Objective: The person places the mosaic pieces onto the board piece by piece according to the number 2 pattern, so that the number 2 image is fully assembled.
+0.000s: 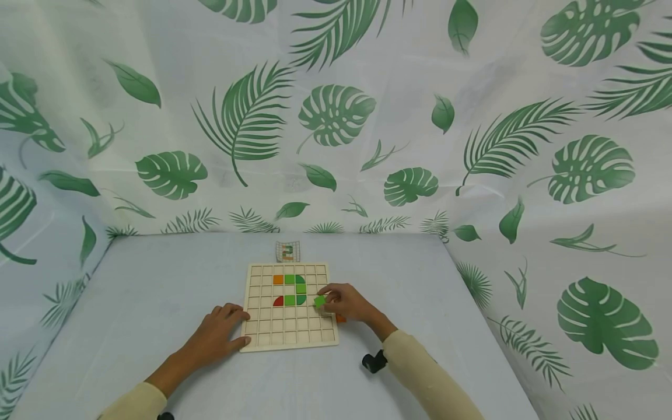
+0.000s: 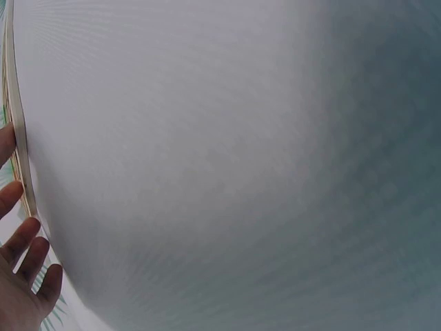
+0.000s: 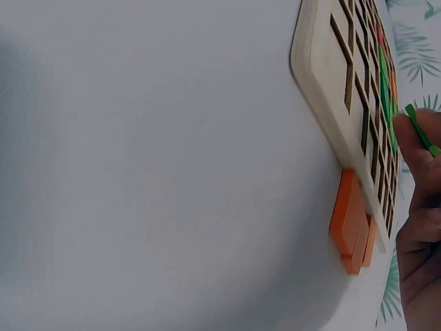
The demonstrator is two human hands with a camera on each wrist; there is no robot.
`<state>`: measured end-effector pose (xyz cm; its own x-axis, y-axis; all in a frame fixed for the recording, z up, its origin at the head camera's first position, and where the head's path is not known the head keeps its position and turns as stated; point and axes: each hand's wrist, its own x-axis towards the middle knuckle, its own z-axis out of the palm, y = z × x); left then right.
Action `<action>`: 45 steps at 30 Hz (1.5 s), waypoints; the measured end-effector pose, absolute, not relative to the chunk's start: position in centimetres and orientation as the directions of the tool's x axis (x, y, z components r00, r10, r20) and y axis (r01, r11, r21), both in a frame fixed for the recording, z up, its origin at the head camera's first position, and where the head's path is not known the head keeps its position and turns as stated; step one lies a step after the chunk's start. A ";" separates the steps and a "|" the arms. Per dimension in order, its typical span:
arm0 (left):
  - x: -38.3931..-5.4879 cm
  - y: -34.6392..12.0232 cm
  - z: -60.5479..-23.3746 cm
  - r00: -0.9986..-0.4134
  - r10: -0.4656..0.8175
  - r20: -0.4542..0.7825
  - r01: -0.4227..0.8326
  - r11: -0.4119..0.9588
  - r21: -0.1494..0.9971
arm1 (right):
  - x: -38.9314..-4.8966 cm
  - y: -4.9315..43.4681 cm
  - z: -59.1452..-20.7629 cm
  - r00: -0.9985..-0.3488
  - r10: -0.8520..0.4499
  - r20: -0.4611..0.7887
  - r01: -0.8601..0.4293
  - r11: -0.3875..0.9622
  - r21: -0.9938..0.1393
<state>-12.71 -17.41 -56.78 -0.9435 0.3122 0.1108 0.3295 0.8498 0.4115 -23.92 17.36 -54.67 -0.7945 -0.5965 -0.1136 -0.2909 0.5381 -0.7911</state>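
Observation:
A wooden grid board (image 1: 268, 338) lies on the table, with orange, green and red tiles set in some of its squares. Between thumb and fingers, my right hand (image 1: 346, 302) pinches a light green square tile (image 1: 319, 301) above the board's right part. That green tile (image 3: 422, 129) also shows edge-on in the right wrist view. My left hand (image 1: 217, 335) rests at the board's left edge, its fingers spread and touching the rim. In the left wrist view, the left hand's fingertips (image 2: 26, 231) are beside the board's edge.
A small pattern card (image 1: 287, 251) with a coloured figure on a grid lies behind the board. Orange tiles (image 3: 350, 217) lie against the board's right side, partly under the right hand in the head view. Leaf-printed sheeting (image 1: 336, 116) surrounds the table.

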 end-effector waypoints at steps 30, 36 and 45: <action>-12.9 -17.5 -56.7 -0.943 0.316 0.105 0.331 0.853 0.404 | -22.5 12.1 -56.1 -0.798 -0.593 -0.108 -0.221 0.454 -0.863; -12.9 -17.5 -56.8 -0.944 0.314 0.100 0.327 0.856 0.400 | -22.1 10.9 -56.4 -0.802 -0.591 -0.085 -0.261 0.476 -0.840; -12.6 -17.4 -56.5 -0.942 0.316 0.115 0.334 0.846 0.415 | -21.3 9.2 -56.2 -0.791 -0.608 -0.062 -0.330 0.511 -0.794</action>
<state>-12.60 -17.42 -56.45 -0.9418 0.3157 0.1152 0.3344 0.8460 0.4153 -21.34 9.25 -56.22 -0.7913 -0.6082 -0.0624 -0.3297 0.5105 -0.7941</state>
